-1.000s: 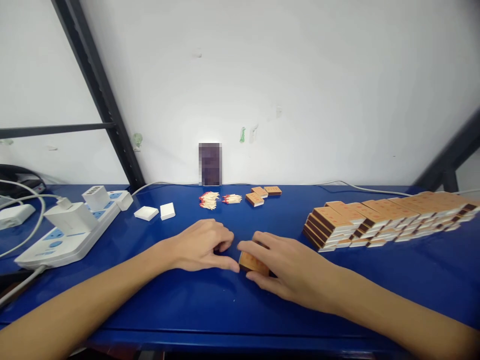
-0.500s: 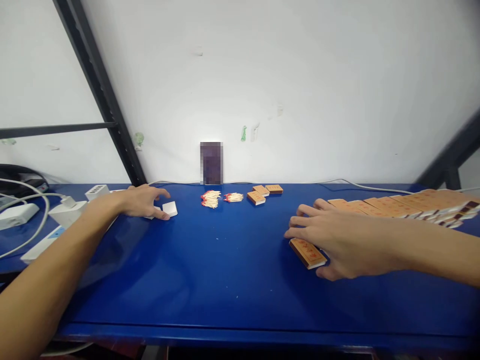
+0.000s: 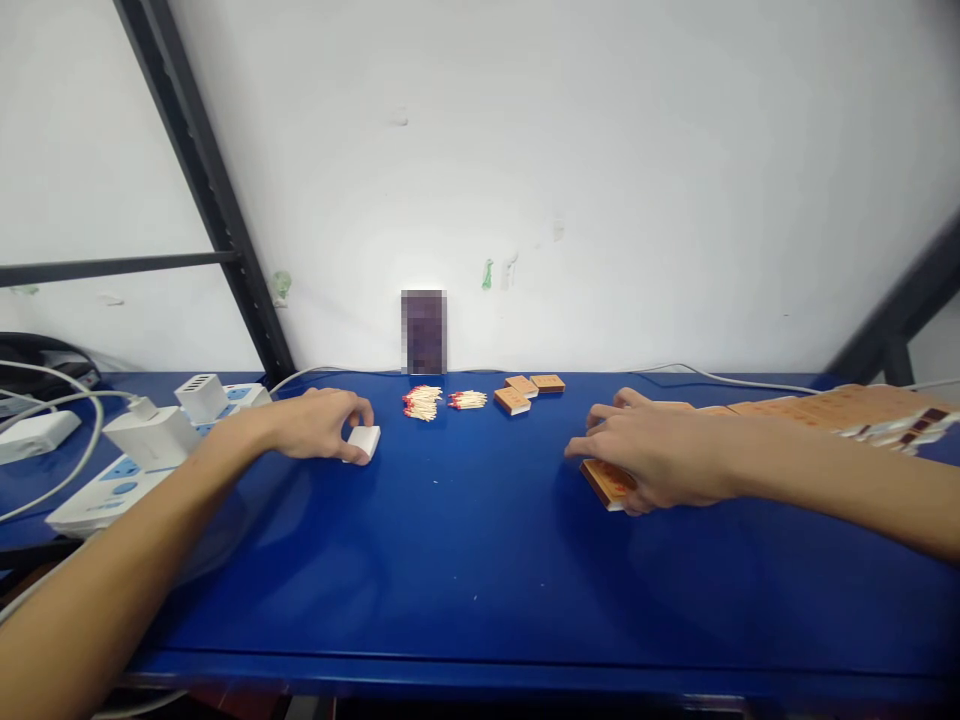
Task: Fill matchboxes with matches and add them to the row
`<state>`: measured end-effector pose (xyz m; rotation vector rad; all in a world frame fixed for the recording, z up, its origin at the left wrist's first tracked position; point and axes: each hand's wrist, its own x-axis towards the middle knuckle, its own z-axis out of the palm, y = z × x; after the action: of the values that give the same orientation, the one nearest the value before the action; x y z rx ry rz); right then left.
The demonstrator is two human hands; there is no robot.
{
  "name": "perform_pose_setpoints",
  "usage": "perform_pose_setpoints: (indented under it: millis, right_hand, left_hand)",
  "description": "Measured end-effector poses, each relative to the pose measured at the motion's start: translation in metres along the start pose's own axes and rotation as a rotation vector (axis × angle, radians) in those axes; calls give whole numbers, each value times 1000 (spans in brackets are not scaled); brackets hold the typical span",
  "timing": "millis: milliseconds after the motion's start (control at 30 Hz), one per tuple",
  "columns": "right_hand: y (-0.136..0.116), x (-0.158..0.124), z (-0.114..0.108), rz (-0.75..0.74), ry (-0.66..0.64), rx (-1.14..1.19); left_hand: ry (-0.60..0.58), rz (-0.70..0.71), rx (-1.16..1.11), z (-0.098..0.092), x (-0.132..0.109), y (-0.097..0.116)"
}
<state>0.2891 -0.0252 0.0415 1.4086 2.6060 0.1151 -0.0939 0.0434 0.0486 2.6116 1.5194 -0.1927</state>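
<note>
My left hand (image 3: pixel 319 425) is curled around a small white inner tray of a matchbox (image 3: pixel 365 441) on the blue table (image 3: pixel 465 560), left of centre. My right hand (image 3: pixel 652 455) lies over an orange matchbox (image 3: pixel 604 484) at the near end of a long row of stacked orange matchboxes (image 3: pixel 847 410), fingers bent on it. Two small piles of red-tipped matches (image 3: pixel 442 400) lie at the back centre, between the hands.
Three loose orange matchbox sleeves (image 3: pixel 529 388) lie by the matches. A white power strip with chargers (image 3: pixel 150 440) and cables sits at the far left. A blurred dark card (image 3: pixel 424 331) leans on the white wall. Black shelf struts rise at both sides.
My left hand reached left to the white trays, closed on one and dragged it toward the centre. My right hand carried the orange matchbox right to the row's end.
</note>
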Motion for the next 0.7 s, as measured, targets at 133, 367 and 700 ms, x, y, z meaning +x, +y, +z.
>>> perform_pose_setpoints:
  millis: [133,367,700]
  right_hand:
    - [-4,-2,-2,-33,-63,-74]
    - [-2,-5,-27,-138,62,54]
    - [-14,110,-29,116,-87,-160]
  left_hand:
    - [-34,84,-53,1,-4,24]
    - [48,299,-174,14,-3,59]
    - [135,550,-362,44,0,90]
